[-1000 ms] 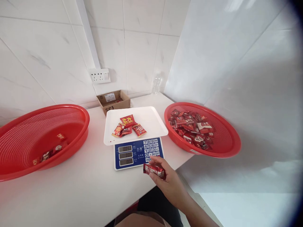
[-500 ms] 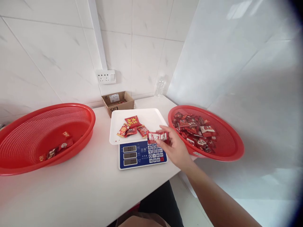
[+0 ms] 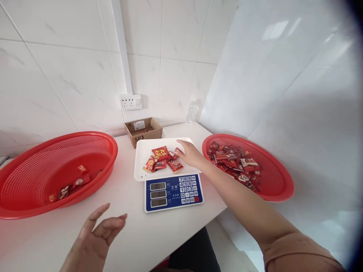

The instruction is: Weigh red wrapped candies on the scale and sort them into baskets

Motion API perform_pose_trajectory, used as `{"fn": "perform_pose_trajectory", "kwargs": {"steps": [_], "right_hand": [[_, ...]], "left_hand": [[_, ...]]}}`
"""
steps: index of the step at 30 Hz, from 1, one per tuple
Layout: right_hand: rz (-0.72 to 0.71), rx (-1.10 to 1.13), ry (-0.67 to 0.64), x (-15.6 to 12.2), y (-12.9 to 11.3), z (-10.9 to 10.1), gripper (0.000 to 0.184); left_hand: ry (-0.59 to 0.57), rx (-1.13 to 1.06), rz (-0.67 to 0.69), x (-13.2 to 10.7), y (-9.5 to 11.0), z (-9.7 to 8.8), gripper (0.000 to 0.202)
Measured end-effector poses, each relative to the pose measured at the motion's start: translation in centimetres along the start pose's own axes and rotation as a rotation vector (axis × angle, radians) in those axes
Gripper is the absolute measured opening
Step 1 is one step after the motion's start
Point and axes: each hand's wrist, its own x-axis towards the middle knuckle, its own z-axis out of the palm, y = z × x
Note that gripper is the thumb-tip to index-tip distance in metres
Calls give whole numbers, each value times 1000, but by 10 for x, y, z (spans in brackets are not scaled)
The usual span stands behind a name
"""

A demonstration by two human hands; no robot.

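A white tray (image 3: 144, 145) tops the blue-fronted digital scale (image 3: 174, 192), with several red wrapped snack packets (image 3: 160, 152) lying in a loose pile on it. My right hand (image 3: 191, 153) reaches over the tray's right side. Its thumb and fingers are around the end of a red-and-white snack packet (image 3: 172, 153) that rests against the pile. At the lower left, my left hand (image 3: 98, 234) hovers above the table, fingers apart and curved, holding nothing.
On the right, a red perforated basket (image 3: 279, 185) holds many snack packets. Another red basket (image 3: 36, 151) at left has several. Behind the tray are a cardboard box (image 3: 141, 134) and a clear plastic bottle (image 3: 192, 111). The white table (image 3: 136, 234) ends before a side wall.
My right hand has carried the red-and-white packet forward and left, down onto the tray's pile. My left hand has come into view at lower left. The view has tilted up slightly.
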Motion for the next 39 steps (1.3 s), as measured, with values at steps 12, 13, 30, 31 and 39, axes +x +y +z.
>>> {"fn": "perform_pose_trajectory", "kwargs": {"steps": [12,13,30,31,39], "right_hand": [[-304,-186,-237,-51,-17,0,31],[-301,-193,-237,-51,-18,-2,31],[-333,-256,-297,-54,-42,8,41],[-330,-251,-288,-56,-40,7,41],[-378,-251,-296,-54,-59,11,52]], "left_hand": [[-107,6,-55,-9,-6,24,45],[-101,7,-49,-10,-6,26,44],[-73,72,-59,-11,-7,13,45],[-77,57,-44,-11,-7,14,43],[-189,35,-24,-13,-6,37,39]]}}
